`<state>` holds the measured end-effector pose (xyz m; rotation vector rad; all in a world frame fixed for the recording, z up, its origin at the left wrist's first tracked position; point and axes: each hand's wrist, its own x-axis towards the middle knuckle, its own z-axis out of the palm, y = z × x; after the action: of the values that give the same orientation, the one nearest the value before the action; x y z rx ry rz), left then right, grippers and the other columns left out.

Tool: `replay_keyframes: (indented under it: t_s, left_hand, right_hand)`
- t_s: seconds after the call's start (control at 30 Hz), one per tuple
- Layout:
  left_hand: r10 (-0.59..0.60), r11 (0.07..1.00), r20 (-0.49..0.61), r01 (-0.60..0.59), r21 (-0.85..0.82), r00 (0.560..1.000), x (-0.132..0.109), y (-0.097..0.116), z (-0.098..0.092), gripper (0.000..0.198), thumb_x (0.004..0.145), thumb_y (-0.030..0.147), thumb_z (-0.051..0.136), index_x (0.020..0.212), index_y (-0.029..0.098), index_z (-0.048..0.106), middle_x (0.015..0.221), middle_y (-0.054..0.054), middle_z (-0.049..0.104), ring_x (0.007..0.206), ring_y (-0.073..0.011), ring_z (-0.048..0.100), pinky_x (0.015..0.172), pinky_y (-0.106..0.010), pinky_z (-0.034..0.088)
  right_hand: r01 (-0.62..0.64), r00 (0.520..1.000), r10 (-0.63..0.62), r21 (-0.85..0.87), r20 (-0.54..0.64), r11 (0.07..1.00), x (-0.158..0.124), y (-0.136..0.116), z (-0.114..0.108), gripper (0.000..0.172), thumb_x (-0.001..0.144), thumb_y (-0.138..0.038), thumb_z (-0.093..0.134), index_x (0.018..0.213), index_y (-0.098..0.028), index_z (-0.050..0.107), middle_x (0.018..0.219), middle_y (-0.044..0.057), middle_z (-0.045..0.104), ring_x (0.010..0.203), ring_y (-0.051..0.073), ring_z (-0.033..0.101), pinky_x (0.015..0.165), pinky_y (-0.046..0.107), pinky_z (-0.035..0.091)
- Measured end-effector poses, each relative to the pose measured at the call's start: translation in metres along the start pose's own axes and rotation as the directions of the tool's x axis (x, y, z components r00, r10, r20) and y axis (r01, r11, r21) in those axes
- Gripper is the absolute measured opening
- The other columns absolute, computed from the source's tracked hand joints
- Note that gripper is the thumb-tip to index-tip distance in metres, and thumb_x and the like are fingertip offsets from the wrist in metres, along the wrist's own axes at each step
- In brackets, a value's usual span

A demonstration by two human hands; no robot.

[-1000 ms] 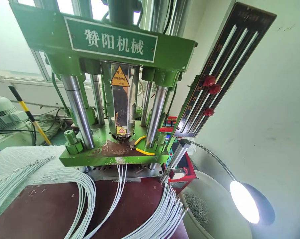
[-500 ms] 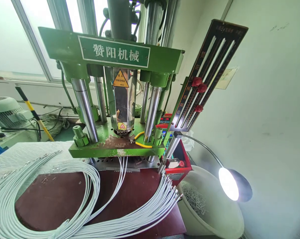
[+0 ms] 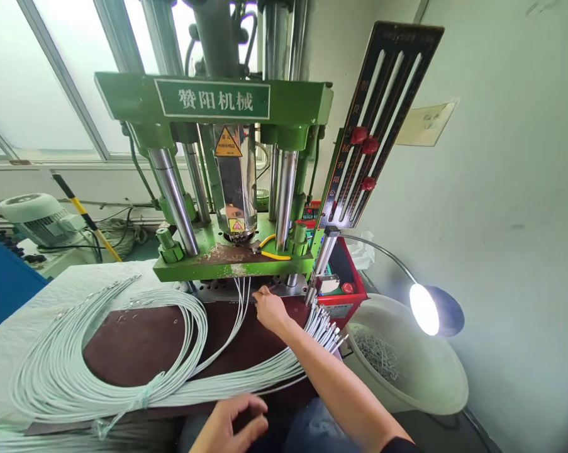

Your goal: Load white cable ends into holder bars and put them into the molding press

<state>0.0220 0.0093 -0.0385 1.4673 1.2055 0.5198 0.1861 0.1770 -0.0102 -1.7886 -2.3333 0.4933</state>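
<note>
Head view: right hand [image 3: 269, 309] — fingers loosely curled (empty) — touches mould edge [image 3: 274, 288].

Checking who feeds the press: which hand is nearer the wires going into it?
Right. The right hand reaches beside the wires at the press; the left hand hangs back near the table edge.

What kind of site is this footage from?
Likely a small factory workstation for cable moulding: a green vertical press, coils of white cables on the bench, and a tub of plastic scrap. The right hand reaches toward the mould.

Bright window [image 3: 52, 94] backlight, lamp [image 3: 425, 309] glare, wide-angle edge distortion.
</note>
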Motion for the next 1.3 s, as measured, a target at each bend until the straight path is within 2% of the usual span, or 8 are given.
replay_keyframes:
  t_s: [0.13,0.23,0.3,0.43,0.6,0.8,1.0,1.3]
  left_hand:
    - [0.383,0.881,-0.208,-0.288,0.374,0.900,0.005,0.008,-0.015,0.024,0.089,0.040,0.055,0.097,0.022,0.068,0.092,-0.007,0.072,0.089,-0.0220,0.066,0.085,-0.035,0.053]
    - [0.559,0.716,-0.216,-0.334,0.613,0.801,0.011,-0.002,-0.025,0.025,0.089,0.037,0.055,0.105,0.022,0.066,0.098,-0.009,0.070,0.095,-0.0241,0.065,0.089,-0.038,0.052]
    - [0.584,0.637,-0.173,-0.316,0.704,0.793,0.018,-0.009,-0.028,0.027,0.090,0.036,0.052,0.109,0.022,0.065,0.101,-0.009,0.069,0.097,-0.0254,0.065,0.090,-0.041,0.052]
    - [0.448,0.621,-0.115,-0.216,0.754,0.887,0.034,-0.009,-0.028,0.030,0.087,0.039,0.052,0.107,0.021,0.065,0.099,-0.009,0.068,0.095,-0.0285,0.065,0.086,-0.046,0.053]
    - [0.111,0.765,0.015,-0.095,0.637,0.994,0.053,0.022,-0.039,0.025,0.077,0.043,0.059,0.090,0.023,0.069,0.087,-0.004,0.066,0.085,-0.0241,0.064,0.081,-0.038,0.050]
    - [-0.023,0.895,0.116,-0.032,0.445,0.993,0.066,0.052,-0.057,0.041,0.075,0.062,0.055,0.069,0.022,0.067,0.076,-0.002,0.063,0.077,-0.0207,0.058,0.073,-0.031,0.045]
    - [-0.292,0.936,0.273,0.215,0.278,0.917,0.074,0.058,-0.065,0.051,0.077,0.068,0.049,0.074,0.019,0.063,0.069,0.002,0.059,0.065,-0.0143,0.052,0.063,-0.027,0.041]
    - [-0.297,0.954,0.272,0.299,0.033,0.916,0.071,0.051,-0.079,0.046,0.068,0.061,0.067,0.070,0.016,0.060,0.058,0.000,0.065,0.047,-0.0099,0.050,0.048,-0.023,0.036]
  right_hand:
    - [-0.010,0.999,0.010,0.014,0.032,1.000,-0.013,0.019,0.017,0.033,0.085,-0.004,0.052,0.113,-0.012,0.065,0.116,0.015,0.063,0.102,0.022,0.066,0.084,0.030,0.051]
    - [-0.044,0.999,0.044,0.051,0.015,0.998,-0.035,0.040,0.015,0.033,0.088,-0.010,0.053,0.118,-0.016,0.064,0.120,0.011,0.062,0.102,0.021,0.066,0.086,0.028,0.050]
    - [-0.067,0.997,0.068,0.077,-0.020,0.995,-0.052,0.053,0.010,0.035,0.091,-0.016,0.053,0.125,-0.017,0.061,0.124,0.010,0.060,0.104,0.019,0.065,0.089,0.027,0.048]
    - [-0.026,0.978,0.082,0.281,-0.192,0.959,-0.098,0.077,0.000,0.035,0.092,-0.023,0.054,0.126,-0.018,0.060,0.121,0.008,0.062,0.091,0.015,0.065,0.086,0.027,0.049]
    - [-0.018,0.949,0.177,0.512,-0.262,0.859,-0.163,0.097,-0.008,0.023,0.091,-0.030,0.057,0.108,-0.021,0.069,0.099,0.004,0.068,0.073,0.013,0.060,0.071,0.027,0.050]
    - [-0.075,0.977,0.190,0.671,-0.100,0.738,-0.201,0.086,-0.013,0.023,0.088,-0.028,0.061,0.107,-0.021,0.071,0.092,0.002,0.069,0.080,0.014,0.061,0.067,0.023,0.048]
    - [0.014,0.999,-0.039,0.755,0.016,0.656,-0.194,0.050,-0.015,0.022,0.084,-0.023,0.063,0.105,-0.023,0.071,0.097,0.000,0.070,0.076,0.012,0.058,0.070,0.021,0.047]
    - [0.201,0.934,-0.347,0.678,0.085,0.707,-0.179,0.005,-0.004,0.023,0.085,-0.027,0.062,0.107,-0.023,0.069,0.093,0.001,0.070,0.071,0.012,0.059,0.065,0.020,0.043]
